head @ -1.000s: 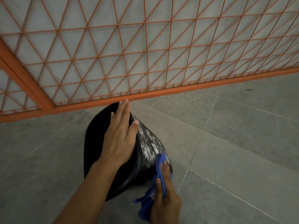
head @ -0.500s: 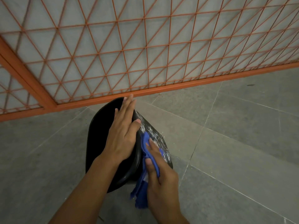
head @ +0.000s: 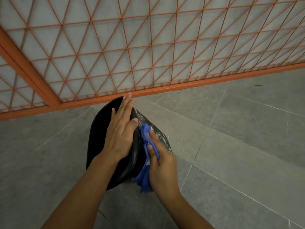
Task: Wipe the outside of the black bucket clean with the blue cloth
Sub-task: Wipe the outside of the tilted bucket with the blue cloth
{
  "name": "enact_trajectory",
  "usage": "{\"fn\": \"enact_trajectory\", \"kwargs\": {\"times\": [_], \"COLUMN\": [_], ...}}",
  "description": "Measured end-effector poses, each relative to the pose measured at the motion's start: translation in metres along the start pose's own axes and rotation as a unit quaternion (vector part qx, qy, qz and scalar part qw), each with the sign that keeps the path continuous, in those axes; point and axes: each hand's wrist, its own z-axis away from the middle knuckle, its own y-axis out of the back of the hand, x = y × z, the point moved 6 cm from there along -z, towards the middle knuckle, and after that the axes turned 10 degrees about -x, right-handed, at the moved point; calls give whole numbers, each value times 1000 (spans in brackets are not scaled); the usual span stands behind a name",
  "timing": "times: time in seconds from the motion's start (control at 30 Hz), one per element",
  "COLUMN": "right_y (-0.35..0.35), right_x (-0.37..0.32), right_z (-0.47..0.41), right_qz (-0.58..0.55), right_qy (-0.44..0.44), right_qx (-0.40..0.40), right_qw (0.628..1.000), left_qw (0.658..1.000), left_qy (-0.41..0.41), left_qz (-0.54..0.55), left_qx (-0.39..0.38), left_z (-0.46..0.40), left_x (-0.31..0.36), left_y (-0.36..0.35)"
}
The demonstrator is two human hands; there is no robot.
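Note:
The black bucket [head: 99, 134] lies tilted on the grey tiled floor, its mouth turned to the left. Its right outer wall carries white, dusty smears. My left hand [head: 119, 131] rests flat over the rim with the fingers straight, steadying the bucket. My right hand [head: 160, 160] grips the blue cloth [head: 146, 133] and presses it against the smeared outer wall, just right of the rim. The cloth's loose end hangs down below my right palm toward the floor.
An orange metal lattice fence [head: 148, 63] with a thick bottom rail runs across the back, just behind the bucket. Grey floor tiles [head: 239, 146] with pale grout lines spread to the right and front. A small dark speck lies at far right.
My right hand has slid the blue cloth up the bucket's outer wall, from the lower edge toward the rim. My left hand has stayed on the rim.

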Motion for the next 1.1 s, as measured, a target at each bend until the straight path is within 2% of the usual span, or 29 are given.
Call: {"fn": "enact_trajectory", "kwargs": {"times": [0.13,0.2,0.3,0.47,0.63,0.77,0.93,1.1], "right_y": [-18,-18,-11,-27,-10,-19,-9,-20], "right_x": [-20,-13,-2,-17,0,-18,-6,-21], "right_z": [27,18,14,30,17,30,15,15], "right_qz": [-13,-6,0,16,12,15,25,14], "right_qy": [54,54,40,60,30,70,37,61], "right_qx": [-42,-46,-7,-61,8,-32,9,-35], "right_qw": [998,997,999,996,999,997,999,997], "left_qw": [999,998,998,997,998,998,999,999], "left_qy": [7,26,27,22,37,36,34,42], "left_qz": [28,50,45,63,41,40,-11,24], "left_qx": [15,19,27,35,26,22,17,16], "left_z": [3,3,5,11,7,11,8,8], "left_x": [-9,-14,-15,-17,-11,-8,-7,-13], "left_y": [4,6,9,9,7,3,7,8]}}
